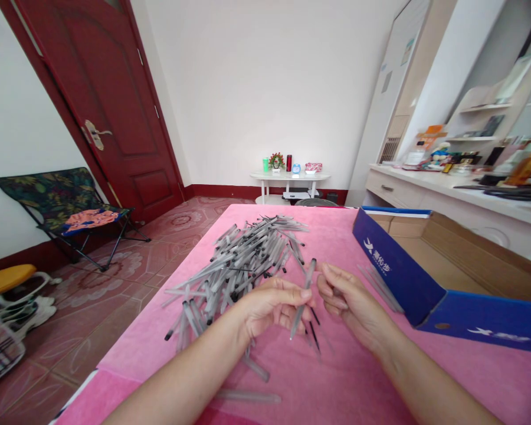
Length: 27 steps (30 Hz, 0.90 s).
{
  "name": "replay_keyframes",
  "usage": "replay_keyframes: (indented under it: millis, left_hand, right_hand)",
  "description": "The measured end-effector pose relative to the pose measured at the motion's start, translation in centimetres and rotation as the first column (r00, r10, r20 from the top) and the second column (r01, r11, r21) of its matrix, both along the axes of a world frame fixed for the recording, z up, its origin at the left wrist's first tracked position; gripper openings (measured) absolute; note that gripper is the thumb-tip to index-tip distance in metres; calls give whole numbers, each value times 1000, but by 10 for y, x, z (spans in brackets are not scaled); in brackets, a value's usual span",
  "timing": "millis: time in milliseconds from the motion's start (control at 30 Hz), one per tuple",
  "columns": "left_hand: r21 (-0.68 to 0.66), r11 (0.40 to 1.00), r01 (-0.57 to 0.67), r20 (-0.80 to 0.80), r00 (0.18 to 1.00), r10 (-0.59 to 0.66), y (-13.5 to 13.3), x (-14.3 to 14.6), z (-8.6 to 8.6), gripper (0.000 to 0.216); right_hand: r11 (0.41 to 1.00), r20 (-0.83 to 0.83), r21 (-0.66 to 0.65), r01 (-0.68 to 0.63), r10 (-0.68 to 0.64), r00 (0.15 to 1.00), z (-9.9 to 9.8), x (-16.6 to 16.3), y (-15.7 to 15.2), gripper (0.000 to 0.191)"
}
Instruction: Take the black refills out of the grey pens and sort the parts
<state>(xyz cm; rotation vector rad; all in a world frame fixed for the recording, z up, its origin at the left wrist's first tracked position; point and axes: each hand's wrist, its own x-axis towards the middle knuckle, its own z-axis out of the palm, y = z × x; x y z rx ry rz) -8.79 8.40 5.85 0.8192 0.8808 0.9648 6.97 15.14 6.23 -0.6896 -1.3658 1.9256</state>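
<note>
My left hand (272,304) pinches a translucent grey pen (310,274) between thumb and fingers; it stands tilted, its dark end up. Just to the right, my right hand (347,292) has its fingers curled close to the pen's upper end. Whatever those fingers may hold is too small to make out. Below the hands lie a few thin black sticks (314,337), like pen refills, partly hidden. Beyond my left hand spreads a big heap of similar pens (248,254) with dark ends. Nearer to me, a loose pen barrel (250,396) rests on the pink cloth (336,383).
An open blue cardboard box (387,260) stands at the table's right, with several pens (380,286) along its left side. A folding chair (71,206) and a yellow stool (9,280) are on the left. A cluttered white dresser (451,200) is on the right.
</note>
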Motion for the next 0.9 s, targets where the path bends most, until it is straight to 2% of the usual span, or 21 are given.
replay_keyframes:
  millis: [133,233,333,400,500,633,900]
  left_hand:
    - [19,998,63,-43,997,-62,-1,0,-1,29]
    - [69,997,23,19,1000,-24,0,0,-2,35]
    - [176,975,-132,47,991,125,0,4,-3,39]
    - [272,927,-260,19,964,265,1,8,-3,52]
    - [352,853,-385,-20,908,418,2,12,-4,46]
    - [357,837,-414,-17,893,449,4,11,-8,34]
    - [318,821,-473,-11,865,502,5,10,-10,34]
  right_hand:
    - [999,-20,11,34,-33,999,1,0,0,26]
    - [994,-83,-57,93,-97,992,2,-1,0,22]
    - [983,-135,-134,127,-145,980,2,-3,-4,19]
    - [979,-145,-151,137,-159,977,1,-6,-9,17]
    - [982,-125,-142,126,-144,982,-4,-10,-16,19]
    - [992,-58,-101,77,-83,995,-12,-12,-20,27]
    - [996,25,-55,75,-73,997,-15,-12,-18,37]
